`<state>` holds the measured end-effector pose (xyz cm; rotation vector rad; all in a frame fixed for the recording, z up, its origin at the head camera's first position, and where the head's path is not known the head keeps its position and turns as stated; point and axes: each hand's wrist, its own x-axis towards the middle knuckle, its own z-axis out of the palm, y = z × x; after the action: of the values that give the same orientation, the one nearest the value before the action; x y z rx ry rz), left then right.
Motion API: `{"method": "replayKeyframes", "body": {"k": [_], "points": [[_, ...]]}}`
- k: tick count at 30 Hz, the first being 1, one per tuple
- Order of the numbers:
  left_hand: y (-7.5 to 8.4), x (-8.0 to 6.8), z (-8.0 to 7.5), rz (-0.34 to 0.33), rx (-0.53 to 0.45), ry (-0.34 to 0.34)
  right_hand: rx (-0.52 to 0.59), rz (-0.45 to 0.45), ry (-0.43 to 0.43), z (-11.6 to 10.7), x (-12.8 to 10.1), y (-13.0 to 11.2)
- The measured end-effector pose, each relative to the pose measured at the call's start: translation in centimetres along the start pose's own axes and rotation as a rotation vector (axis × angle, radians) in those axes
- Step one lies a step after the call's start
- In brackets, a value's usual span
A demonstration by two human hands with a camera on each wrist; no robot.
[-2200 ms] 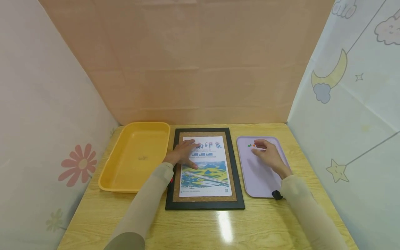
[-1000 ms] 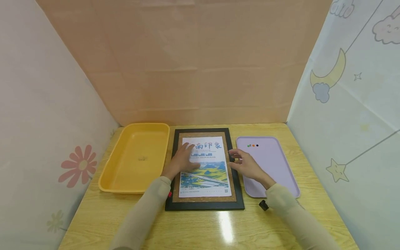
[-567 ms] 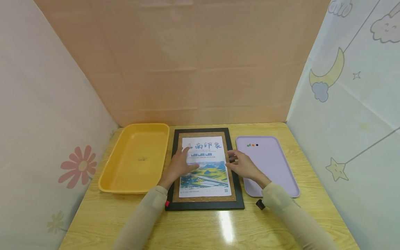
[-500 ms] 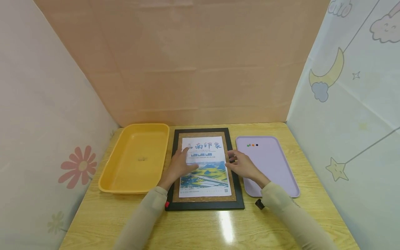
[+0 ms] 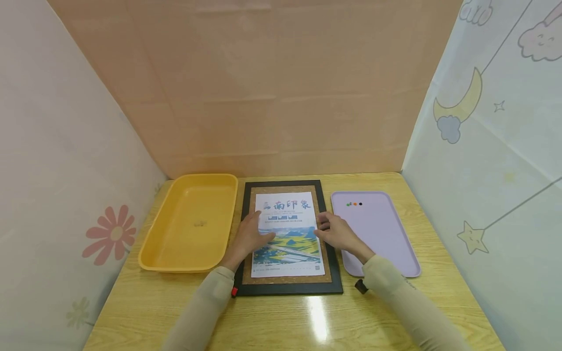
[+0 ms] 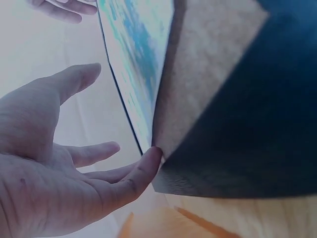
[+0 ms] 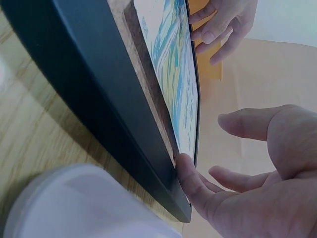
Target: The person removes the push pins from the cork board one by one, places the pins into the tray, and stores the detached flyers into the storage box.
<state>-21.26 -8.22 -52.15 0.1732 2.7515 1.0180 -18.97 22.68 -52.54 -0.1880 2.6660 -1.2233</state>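
Note:
A printed paper poster (image 5: 287, 246) with a landscape picture lies on a black-framed cork board (image 5: 287, 280). My left hand (image 5: 247, 239) is at the poster's left edge, fingers loosely extended and thumb over the paper. In the left wrist view, one fingertip (image 6: 152, 153) touches or nearly touches the paper's edge. Opposite it, my right hand (image 5: 337, 233) is at the right edge, thumb apart from the fingers. In the right wrist view, a fingertip (image 7: 184, 161) meets the cork beside the paper. Neither hand holds anything.
A yellow tray (image 5: 145, 261) stands left of the board. On the right lies a purple tray (image 5: 377, 239) with small green (image 5: 349, 204), orange (image 5: 355, 204) and black (image 5: 360, 204) pieces near its far edge, too small to make out. Wood-grain tabletop (image 5: 263, 321) shows in front.
My right hand has moved left from the small pieces on the purple tray to the poster's right edge. My left hand has slid nearer and left, uncovering more of the poster's title.

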Motion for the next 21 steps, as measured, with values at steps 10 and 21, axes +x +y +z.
{"method": "replayKeyframes", "body": {"k": [10, 21], "points": [[-0.9, 0.2, 0.6, 0.015, -0.071, 0.052, 0.017, 0.019, -0.01, 0.4, 0.2, -0.2], [-1.4, 0.6, 0.9, 0.045, -0.129, 0.107, 0.102, 0.035, 0.009, 0.6, 0.5, 0.3]]}}
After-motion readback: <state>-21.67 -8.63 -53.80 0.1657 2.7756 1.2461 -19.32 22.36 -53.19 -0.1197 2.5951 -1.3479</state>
